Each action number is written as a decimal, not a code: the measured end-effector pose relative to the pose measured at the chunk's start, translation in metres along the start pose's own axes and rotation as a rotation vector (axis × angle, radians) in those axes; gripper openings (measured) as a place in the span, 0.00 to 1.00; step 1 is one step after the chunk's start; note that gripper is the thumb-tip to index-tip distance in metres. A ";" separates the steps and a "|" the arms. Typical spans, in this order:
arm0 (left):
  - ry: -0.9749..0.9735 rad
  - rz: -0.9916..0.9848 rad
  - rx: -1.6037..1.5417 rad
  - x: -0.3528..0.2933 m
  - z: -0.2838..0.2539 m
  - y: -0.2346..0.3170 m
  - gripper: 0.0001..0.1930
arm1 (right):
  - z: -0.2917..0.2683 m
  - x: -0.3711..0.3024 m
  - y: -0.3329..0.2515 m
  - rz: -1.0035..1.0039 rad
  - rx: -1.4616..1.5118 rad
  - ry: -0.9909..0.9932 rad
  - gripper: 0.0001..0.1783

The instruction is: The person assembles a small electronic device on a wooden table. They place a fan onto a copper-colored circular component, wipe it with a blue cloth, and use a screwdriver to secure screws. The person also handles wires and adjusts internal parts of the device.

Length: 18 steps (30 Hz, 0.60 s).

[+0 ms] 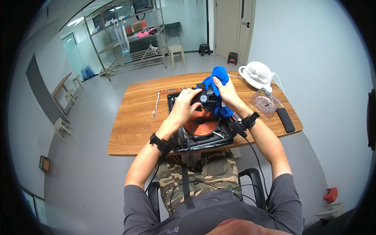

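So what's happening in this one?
A seated person holds a black fan in the left hand, while the right hand grips a blue cloth close beside it. Beneath, on the table, sits an open black housing, its copper-coloured coil exposed. A white basket-like piece is off to the right.

blue cloth (219, 73), black fan (210, 98), orange coil (201, 127), camouflage trousers (221, 168)

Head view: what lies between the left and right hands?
The head view shows a black fan wheel between the left hand and right hand, with blue cloth bunched at the right hand.
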<state>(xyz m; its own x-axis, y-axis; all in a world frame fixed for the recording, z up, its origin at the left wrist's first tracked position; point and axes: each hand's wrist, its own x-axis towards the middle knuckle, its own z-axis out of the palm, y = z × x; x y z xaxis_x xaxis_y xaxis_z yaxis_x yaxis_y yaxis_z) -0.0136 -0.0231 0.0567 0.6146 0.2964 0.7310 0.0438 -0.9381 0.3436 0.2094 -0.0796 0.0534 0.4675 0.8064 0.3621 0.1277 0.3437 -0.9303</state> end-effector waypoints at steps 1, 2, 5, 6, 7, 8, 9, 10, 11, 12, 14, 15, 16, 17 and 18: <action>0.001 0.001 0.009 0.000 -0.003 -0.001 0.30 | -0.002 0.000 -0.007 0.043 -0.048 -0.133 0.36; -0.035 0.001 0.027 -0.002 -0.006 -0.003 0.30 | -0.002 -0.003 -0.018 0.087 -0.096 -0.266 0.38; -0.112 0.012 0.043 -0.002 -0.010 -0.008 0.30 | -0.006 -0.009 -0.027 0.096 -0.142 -0.552 0.42; -0.088 0.018 0.021 -0.003 -0.007 -0.011 0.29 | -0.009 -0.009 -0.025 0.073 -0.121 -0.583 0.42; -0.095 0.013 0.003 -0.003 -0.007 -0.012 0.29 | -0.010 -0.009 -0.023 0.047 -0.098 -0.614 0.42; -0.102 0.008 -0.015 -0.003 -0.006 -0.012 0.29 | -0.011 -0.008 -0.021 0.077 -0.055 -0.574 0.39; -0.108 0.004 -0.034 -0.003 -0.005 -0.012 0.29 | -0.012 -0.008 -0.016 0.063 -0.072 -0.556 0.38; -0.095 0.031 0.000 -0.005 -0.003 -0.012 0.30 | -0.009 -0.008 -0.014 0.049 -0.084 -0.543 0.36; -0.103 0.021 0.007 -0.006 -0.004 -0.012 0.30 | -0.006 -0.008 -0.012 0.036 -0.096 -0.530 0.35; -0.111 0.011 0.014 -0.008 -0.005 -0.013 0.30 | -0.002 -0.010 -0.009 0.006 -0.140 -0.456 0.30; -0.104 0.000 0.027 -0.010 -0.004 -0.012 0.30 | 0.002 -0.012 -0.006 -0.011 -0.218 -0.411 0.31; -0.092 -0.005 0.036 -0.012 -0.002 -0.011 0.30 | 0.004 -0.012 -0.003 -0.019 -0.256 -0.388 0.32; -0.080 -0.011 0.043 -0.014 0.000 -0.011 0.30 | 0.011 -0.014 0.001 -0.067 -0.333 -0.294 0.29; -0.057 -0.011 0.057 -0.014 0.001 -0.012 0.30 | 0.015 -0.016 0.003 -0.103 -0.375 -0.202 0.28; -0.034 -0.010 0.071 -0.012 0.002 -0.014 0.30 | 0.019 -0.018 0.006 -0.140 -0.416 -0.111 0.28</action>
<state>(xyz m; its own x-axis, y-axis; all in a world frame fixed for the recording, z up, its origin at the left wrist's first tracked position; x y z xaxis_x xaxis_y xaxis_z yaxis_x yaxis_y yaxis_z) -0.0201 -0.0137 0.0416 0.6400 0.3009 0.7071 0.1051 -0.9458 0.3073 0.1850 -0.0825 0.0427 0.3272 0.8206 0.4687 0.5341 0.2485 -0.8080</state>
